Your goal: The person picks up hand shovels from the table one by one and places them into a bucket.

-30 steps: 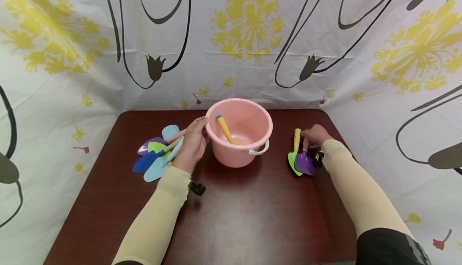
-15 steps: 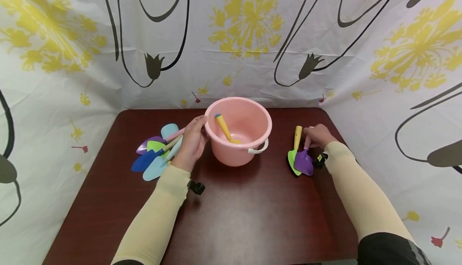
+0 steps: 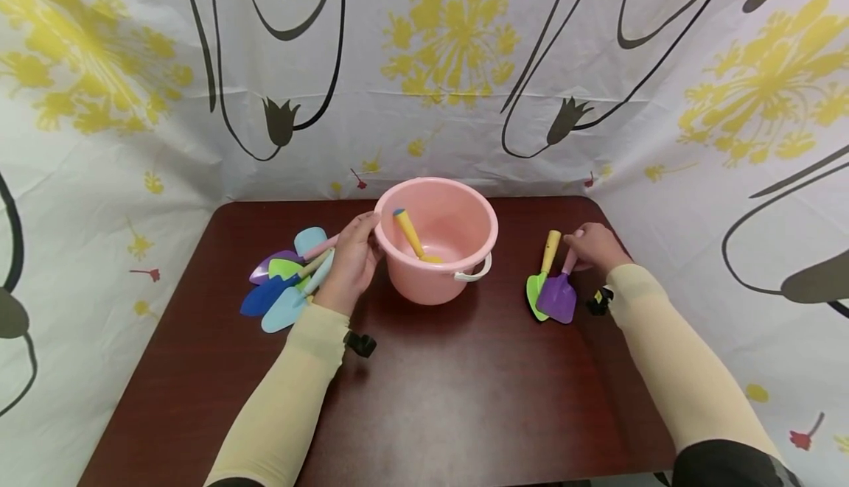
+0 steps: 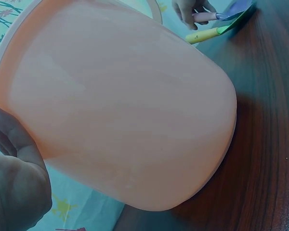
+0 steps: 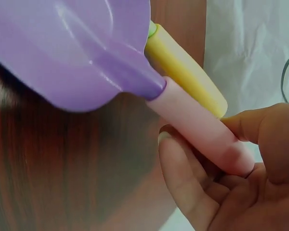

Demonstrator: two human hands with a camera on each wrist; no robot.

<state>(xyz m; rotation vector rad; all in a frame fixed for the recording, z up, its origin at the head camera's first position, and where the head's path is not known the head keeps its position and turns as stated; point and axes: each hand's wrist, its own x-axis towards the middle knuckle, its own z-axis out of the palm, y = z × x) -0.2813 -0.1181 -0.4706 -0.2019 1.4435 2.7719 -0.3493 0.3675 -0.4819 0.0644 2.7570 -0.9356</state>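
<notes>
Right hand (image 3: 595,245) has shifted slightly rightward, gripping the purple shovel (image 3: 557,300) by its handle at frame right; whether it pinches the green trowel (image 3: 533,295) too is unclear. Left hand (image 3: 354,260) holds the pink bucket (image 3: 421,282) by its rim, centre. Pickup seems underway, calling for a steady lift

White flower-printed sheeting (image 3: 378,82) hangs behind and beside a glossy reddish-brown table (image 3: 477,391).
</notes>
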